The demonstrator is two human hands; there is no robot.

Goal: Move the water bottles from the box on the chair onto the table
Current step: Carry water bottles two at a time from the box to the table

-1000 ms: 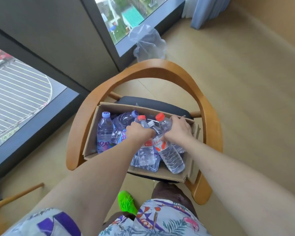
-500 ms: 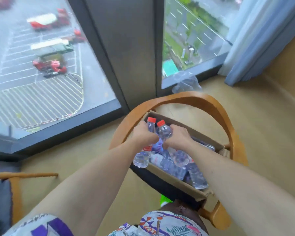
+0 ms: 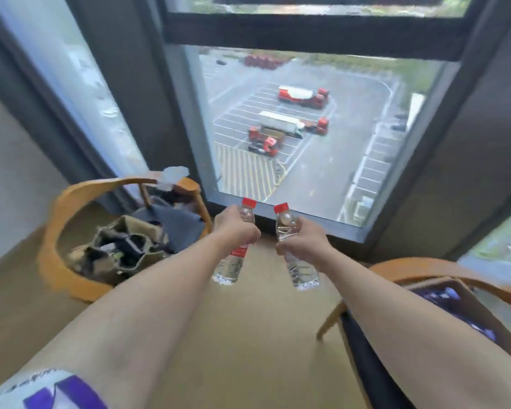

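Note:
My left hand (image 3: 236, 229) grips a clear water bottle (image 3: 230, 268) with a red cap and red label, held upright in the air. My right hand (image 3: 304, 246) grips a second red-capped clear bottle (image 3: 303, 273), also upright. Both bottles hang over the tan floor in front of the window. The cardboard box (image 3: 481, 311) with more bottles sits on the wooden chair (image 3: 419, 268) at the right edge, behind my right forearm. No table is in view.
A second wooden chair (image 3: 71, 202) at the left carries an olive bag (image 3: 121, 249) and dark cloth. A large floor-level window (image 3: 292, 143) with dark frames lies straight ahead. Tan floor (image 3: 248, 335) lies between the two chairs.
Both hands lifted a bottle each out of the box. The view swung left, so the box and its chair now sit at the right edge and another chair appears at the left.

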